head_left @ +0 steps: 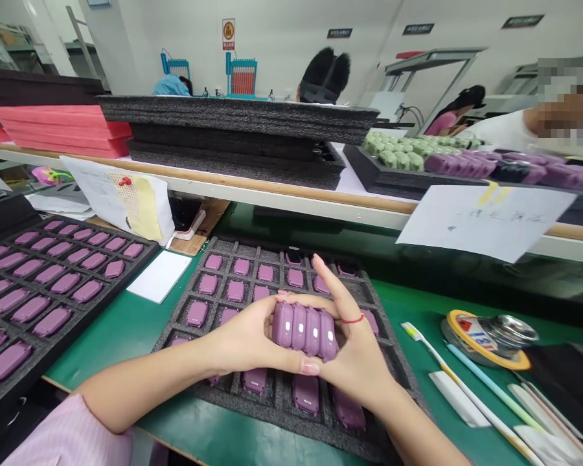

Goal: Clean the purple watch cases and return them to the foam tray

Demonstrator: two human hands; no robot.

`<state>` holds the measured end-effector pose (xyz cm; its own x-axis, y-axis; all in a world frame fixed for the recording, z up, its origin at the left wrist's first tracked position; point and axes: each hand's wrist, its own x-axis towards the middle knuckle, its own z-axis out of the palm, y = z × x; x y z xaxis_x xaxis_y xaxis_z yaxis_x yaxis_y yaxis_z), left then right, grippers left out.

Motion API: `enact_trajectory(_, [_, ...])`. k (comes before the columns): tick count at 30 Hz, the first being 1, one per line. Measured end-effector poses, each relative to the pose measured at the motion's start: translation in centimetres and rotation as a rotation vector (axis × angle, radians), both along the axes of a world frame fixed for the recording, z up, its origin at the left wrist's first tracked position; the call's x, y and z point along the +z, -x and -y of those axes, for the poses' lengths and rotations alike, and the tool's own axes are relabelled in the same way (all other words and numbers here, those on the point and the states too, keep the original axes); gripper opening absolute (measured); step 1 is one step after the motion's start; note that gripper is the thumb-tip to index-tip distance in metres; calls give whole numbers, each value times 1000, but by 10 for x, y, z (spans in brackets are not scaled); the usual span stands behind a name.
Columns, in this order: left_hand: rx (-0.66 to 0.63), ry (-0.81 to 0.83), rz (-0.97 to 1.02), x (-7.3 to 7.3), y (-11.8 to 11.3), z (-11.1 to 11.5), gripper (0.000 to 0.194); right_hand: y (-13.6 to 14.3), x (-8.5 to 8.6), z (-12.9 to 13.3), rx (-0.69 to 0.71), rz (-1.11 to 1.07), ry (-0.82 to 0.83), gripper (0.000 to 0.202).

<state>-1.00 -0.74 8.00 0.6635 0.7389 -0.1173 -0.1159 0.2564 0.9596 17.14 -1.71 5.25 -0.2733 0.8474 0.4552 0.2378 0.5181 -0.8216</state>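
Over the middle of a black foam tray (175, 323), a row of several purple device casings (305, 329) is pressed side by side between my two hands. My left hand (252, 331) closes on the row's left end, its thumb lying along the lower edge. At the right end, my right hand (357, 353) grips the row, with one finger pointing up. Each held casing shows a small white oblong spot. Purple casings (197, 313) sit singly in the tray's compartments. My hands and forearms hide some compartments.
Another foam tray (140, 249) of purple casings stands at left. On the right lie a toothbrush (447, 369), a light-blue stick (486, 378) and a round yellow-rimmed container (459, 353). A shelf (272, 192) ahead carries foam sheets (233, 120) and green and purple casings. People sit beyond.
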Motion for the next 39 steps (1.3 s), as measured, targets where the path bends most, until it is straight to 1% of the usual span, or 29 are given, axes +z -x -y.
enact_trajectory(2, [60,-17,-27,-6,-3,1,58,4,-3,1,-8,11,-13,107])
enact_trajectory(4, [162,-36,-88,-14,-7,3,66,7,-8,5,-1,38,-24,106])
enact_trajectory(5, [205,-47,-133,-20,-9,5,67,8,-10,9,10,69,-37,106])
enact_trajectory(6, [225,-55,-170,-25,-10,5,64,7,-12,13,24,117,-55,109])
enact_trajectory(8, [192,-38,-229,-36,-9,6,59,-3,-14,23,15,264,-85,116])
enact_trajectory(9, [169,-22,-223,-41,-8,6,62,-13,-14,28,-26,355,-85,115])
enact_trajectory(10, [158,8,-205,-45,-7,5,67,-27,-15,33,-95,439,-69,107])
enact_trajectory(11, [159,44,-208,-49,-6,5,73,-44,-15,38,-187,508,-41,90])
enact_trajectory(13, [164,77,-256,-54,-4,4,88,-85,-21,45,-408,592,23,49])
enact_trajectory(14, [164,65,-288,-55,-3,5,94,-107,-26,47,-509,618,48,40])
enact_trajectory(16, [161,20,-332,-57,-4,6,103,-146,-43,51,-692,690,94,36])
enact_trajectory(17, [160,-3,-343,-57,-4,7,104,-162,-53,53,-755,730,119,33])
enact_trajectory(18, [158,-20,-349,-58,-5,8,102,-174,-63,55,-791,767,144,29])
enact_trajectory(20, [152,-33,-364,-60,-5,10,90,-189,-82,57,-814,822,176,24])
enact_trajectory(22, [148,-37,-397,-64,-3,11,72,-198,-91,58,-833,847,184,24])
enact_trajectory(24, [150,-46,-431,-67,-1,12,62,-210,-88,53,-904,855,174,26])
enact_trajectory(28, [134,-101,-496,-66,0,12,56,-246,-61,28,-1108,863,144,28])
enact_trajectory(30, [124,-135,-521,-62,0,13,53,-264,-49,13,-1146,869,115,27])
enact_trajectory(33, [131,-169,-515,-56,-2,15,52,-280,-37,-5,-1127,868,79,25])
enact_trajectory(36, [159,-220,-518,-54,-3,17,50,-278,-28,-16,-1080,841,43,21])
enact_trajectory(38, [152,-204,-490,-54,-3,18,51,-261,-23,-20,-1045,805,-11,28])
enact_trajectory(39, [150,-186,-469,-55,-3,19,53,-246,-21,-21,-1015,782,-45,31])
